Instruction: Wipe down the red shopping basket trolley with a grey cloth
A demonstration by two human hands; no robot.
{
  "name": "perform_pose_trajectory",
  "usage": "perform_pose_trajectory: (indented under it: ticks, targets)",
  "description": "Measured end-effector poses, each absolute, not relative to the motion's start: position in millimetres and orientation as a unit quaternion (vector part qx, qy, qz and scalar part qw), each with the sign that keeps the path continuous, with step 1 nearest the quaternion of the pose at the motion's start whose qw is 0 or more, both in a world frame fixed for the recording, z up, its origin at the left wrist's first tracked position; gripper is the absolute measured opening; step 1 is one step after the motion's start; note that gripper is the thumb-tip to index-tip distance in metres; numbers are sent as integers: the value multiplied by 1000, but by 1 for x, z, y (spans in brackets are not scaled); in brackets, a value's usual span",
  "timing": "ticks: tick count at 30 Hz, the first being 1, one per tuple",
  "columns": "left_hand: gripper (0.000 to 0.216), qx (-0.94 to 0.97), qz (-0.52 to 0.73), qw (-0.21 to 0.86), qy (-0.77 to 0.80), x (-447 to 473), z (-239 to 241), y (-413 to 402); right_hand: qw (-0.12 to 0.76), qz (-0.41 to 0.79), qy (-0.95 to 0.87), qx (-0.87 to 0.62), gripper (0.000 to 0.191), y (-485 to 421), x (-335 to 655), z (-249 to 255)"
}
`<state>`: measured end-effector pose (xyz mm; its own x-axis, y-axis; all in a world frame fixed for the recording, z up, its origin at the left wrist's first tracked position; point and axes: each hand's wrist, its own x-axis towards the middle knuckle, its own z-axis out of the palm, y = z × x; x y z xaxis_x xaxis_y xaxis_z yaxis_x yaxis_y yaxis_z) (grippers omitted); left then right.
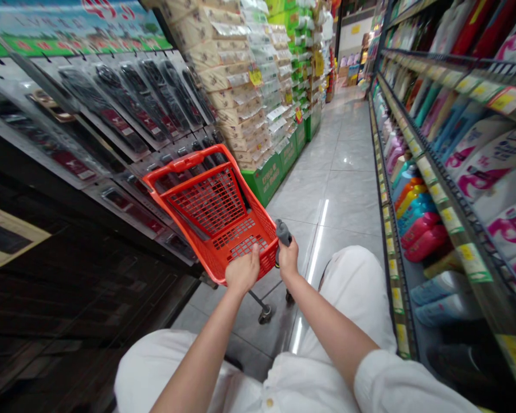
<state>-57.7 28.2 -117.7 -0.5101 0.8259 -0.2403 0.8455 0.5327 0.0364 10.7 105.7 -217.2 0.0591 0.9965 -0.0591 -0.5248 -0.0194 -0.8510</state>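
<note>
A red plastic shopping cart (223, 229) with a grid-patterned basket stands in front of my knees. No goods show inside the basket. My left hand (243, 269) is closed over the cart's near rim, its thumb pointing into the basket. Just to the right, at the cart's near corner, my right hand (288, 258) is wrapped round a grey handle-like object (283, 232) with a rounded top and a bit of black and yellow below. Its exact kind I cannot make out; most of its lower part is hidden by the hand and cart.
Packaged dark-handled goods (141, 103) hang on a rack at left. Beyond are stacked tissue packs (227, 74) on a green base (264, 178). Shelves of bottles (425, 229) line the right. A grey tiled aisle (339, 155) runs ahead between them.
</note>
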Motion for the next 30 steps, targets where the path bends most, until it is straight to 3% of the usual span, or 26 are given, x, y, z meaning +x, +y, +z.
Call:
perform_pose_trajectory:
  ticks: [4, 7, 13, 17, 22, 30]
  targets:
    - [91, 476, -20, 146, 867, -54, -119, 35, 635, 573, -345, -388, 59, 54, -6, -230]
    - [86, 495, 12, 171, 852, -54, -122, 37, 617, 596, -358, -368, 55, 28, -2, -234]
    - [57, 684, 136, 187, 692, -90, -113, 18, 677, 523, -343, -387, 59, 84, 44, -216]
    - [46, 711, 64, 47, 698, -124, -109, 1, 589, 500, -530, -349, 52, 140, 59, -206]
    - [41, 757, 58, 40, 650, -133, -122, 17, 524, 432, -622, -390, 36, 167, 54, -201]
    - [43, 763, 83, 29, 641, -130, -131, 31, 417, 307, -746, -418, 56, 121, 57, -205]
